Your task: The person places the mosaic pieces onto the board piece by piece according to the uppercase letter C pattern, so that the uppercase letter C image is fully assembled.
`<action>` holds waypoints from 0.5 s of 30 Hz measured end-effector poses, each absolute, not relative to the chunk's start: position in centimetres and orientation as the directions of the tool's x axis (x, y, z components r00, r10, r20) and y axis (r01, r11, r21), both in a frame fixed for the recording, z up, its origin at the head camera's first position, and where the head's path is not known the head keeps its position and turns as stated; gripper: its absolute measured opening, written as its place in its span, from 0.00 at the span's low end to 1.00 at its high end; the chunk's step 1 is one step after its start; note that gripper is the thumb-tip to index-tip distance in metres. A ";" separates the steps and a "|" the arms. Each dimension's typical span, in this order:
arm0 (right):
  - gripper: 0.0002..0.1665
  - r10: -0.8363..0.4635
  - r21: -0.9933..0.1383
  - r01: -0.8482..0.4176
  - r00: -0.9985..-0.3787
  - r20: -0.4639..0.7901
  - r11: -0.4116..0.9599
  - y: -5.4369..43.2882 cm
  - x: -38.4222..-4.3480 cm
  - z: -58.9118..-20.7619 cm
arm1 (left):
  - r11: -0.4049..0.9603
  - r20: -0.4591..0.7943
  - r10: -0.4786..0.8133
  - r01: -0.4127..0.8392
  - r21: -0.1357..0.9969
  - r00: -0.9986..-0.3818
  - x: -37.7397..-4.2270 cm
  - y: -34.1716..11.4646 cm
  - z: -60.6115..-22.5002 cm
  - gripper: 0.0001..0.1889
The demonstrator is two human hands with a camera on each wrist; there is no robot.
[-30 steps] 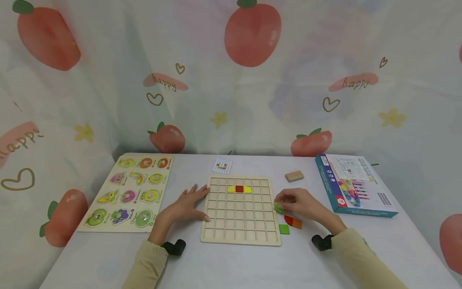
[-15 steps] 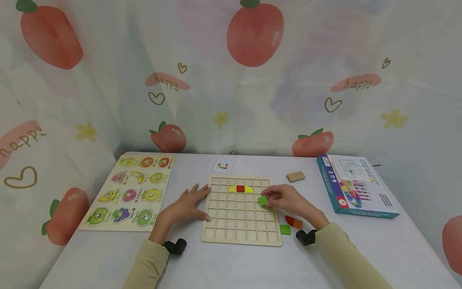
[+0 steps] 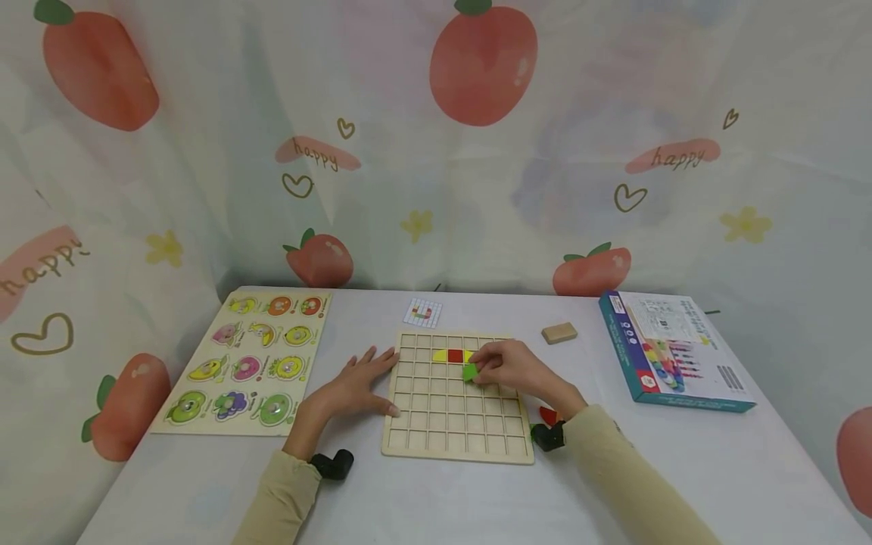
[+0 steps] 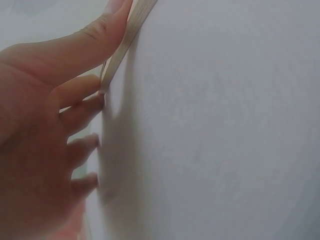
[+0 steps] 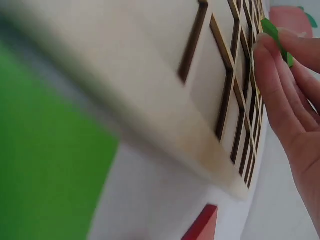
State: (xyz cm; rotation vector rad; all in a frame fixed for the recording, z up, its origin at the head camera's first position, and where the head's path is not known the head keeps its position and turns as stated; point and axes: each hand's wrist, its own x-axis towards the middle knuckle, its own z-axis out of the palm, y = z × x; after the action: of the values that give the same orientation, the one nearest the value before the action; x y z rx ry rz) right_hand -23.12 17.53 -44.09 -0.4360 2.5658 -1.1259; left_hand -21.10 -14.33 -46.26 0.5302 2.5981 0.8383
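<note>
A square wooden grid board [image 3: 456, 422] lies in the middle of the table, its cells outlined by thin ridges. In one upper row sit a red square [image 3: 455, 356] and a yellow piece [image 3: 440, 356] with a rounded side; another yellow piece is partly covered by my fingers. My right hand [image 3: 512, 369] pinches a green block [image 3: 470, 372] over the board, just below that row. The right wrist view shows the green block [image 5: 276, 39] between thumb and fingers. With fingers spread, my left hand [image 3: 350, 387] touches the board's left edge; its thumb lies along that edge.
A red piece [image 3: 548, 415] lies right of the board; a green piece beside it is mostly behind the wrist camera. Beyond are a small pattern card [image 3: 422, 312] and a wooden block [image 3: 559, 333]. A fruit puzzle board [image 3: 255, 386] lies left, a box [image 3: 671, 348] right.
My right hand has carried the green block from the table right of the board leftward over the grid, near the coloured row. The left hand has stayed at the board's edge.
</note>
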 end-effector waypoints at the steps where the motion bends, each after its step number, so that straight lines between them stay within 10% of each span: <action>1: 0.18 -0.398 -0.749 -0.160 -0.905 -0.148 0.643 17.3 -23.3 -44.1 | 0.755 -0.219 0.451 0.238 0.611 -0.865 -21.1 -14.3 -46.3 0.53; 15: 0.17 -0.459 -0.733 -0.243 -0.882 -0.105 0.635 14.3 -24.3 -44.4 | 0.756 -0.225 0.448 0.233 0.611 -0.865 -21.1 -14.3 -46.2 0.53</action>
State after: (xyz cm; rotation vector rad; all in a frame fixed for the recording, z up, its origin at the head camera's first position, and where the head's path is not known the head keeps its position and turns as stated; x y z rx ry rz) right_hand -24.35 14.33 -44.40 -0.5666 2.5766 -1.0939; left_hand -21.13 -14.25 -46.18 0.5224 2.5950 0.8353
